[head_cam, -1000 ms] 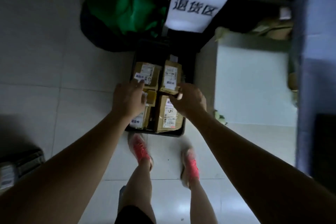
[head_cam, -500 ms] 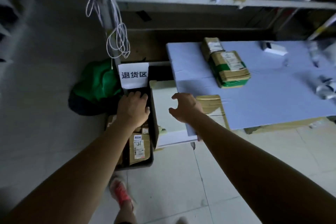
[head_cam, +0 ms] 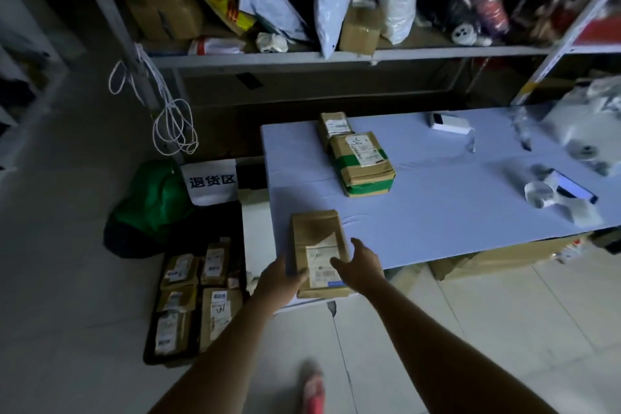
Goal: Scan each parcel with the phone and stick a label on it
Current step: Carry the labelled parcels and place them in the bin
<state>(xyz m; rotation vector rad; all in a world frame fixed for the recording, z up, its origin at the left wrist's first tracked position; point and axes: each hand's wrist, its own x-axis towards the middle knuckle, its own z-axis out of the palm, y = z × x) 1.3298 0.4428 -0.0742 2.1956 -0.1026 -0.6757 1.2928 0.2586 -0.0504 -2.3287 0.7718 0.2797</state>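
Three parcels sit on the desk (head_cam: 437, 208): a small parcel (head_cam: 332, 124) touching a green-taped parcel (head_cam: 364, 163) at the back, and a near parcel (head_cam: 317, 239) at the front-left corner. The left hand (head_cam: 279, 282) has its grip clamped on the near parcel's left edge, thumb on top. The right hand (head_cam: 362, 266) has its grip apart, fingers spread over the right edge.

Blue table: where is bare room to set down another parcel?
The widest bare patch on the blue table lies between the green-taped parcel, the near parcel and the crumpled wraps. A second strip separates the green-taped parcel from the white device. The right end is crowded.

White sign (head_cam: 211, 182): 退货区 (parcel labels (head_cam: 322, 266) illegible)
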